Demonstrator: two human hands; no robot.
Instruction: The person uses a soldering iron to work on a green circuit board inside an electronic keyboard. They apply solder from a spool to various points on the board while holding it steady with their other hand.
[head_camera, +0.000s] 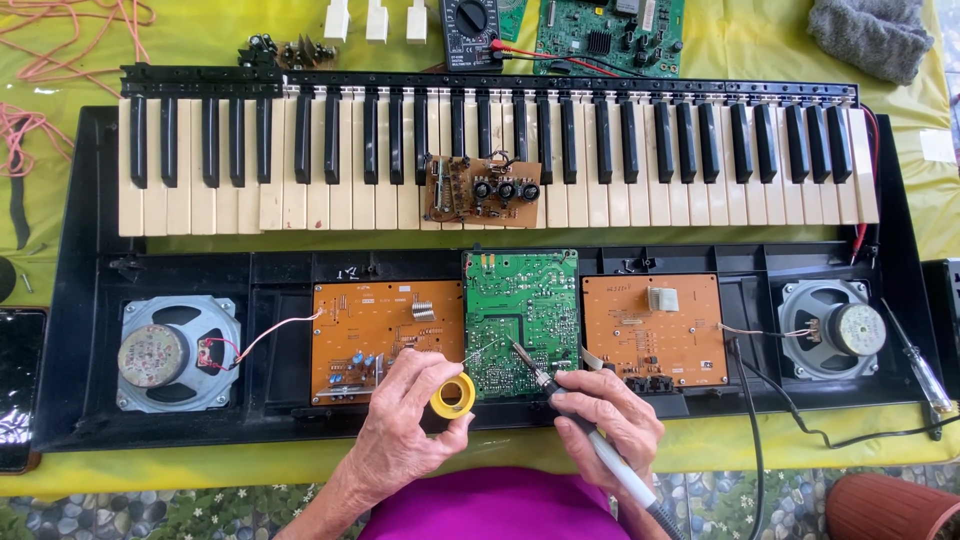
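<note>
Nearest the camera, the left hand (405, 425) is curled around a small yellow spool of solder wire (453, 396), thumb and fingers closed on its rim; a thin strand of wire runs from the spool up and right onto the board. The right hand (610, 415) is closed in a pen grip on a slim grey-handled soldering iron (585, 425), its cable trailing off toward the lower edge. The iron's tip rests on the lower middle of the green rectangular circuit board (522, 320), meeting the end of the solder strand there.

The green board sits in the centre of an opened black plastic keyboard case (80, 330), lying on the counter with a yellow-green cloth (220, 30). An orange-brown circuit board (370, 335) lies just left of it, a second orange-brown circuit board (655, 328) just right. A round grey loudspeaker (178, 352) occupies the left end of the case, another grey loudspeaker (833, 328) the right end, each wired to the adjacent board.

Beyond, the row of cream and black piano keys (250, 165) spans the case, with a small brown component board (482, 190) lying on the keys. Farthest, a black multimeter (470, 28) and a grey cloth (872, 35).
</note>
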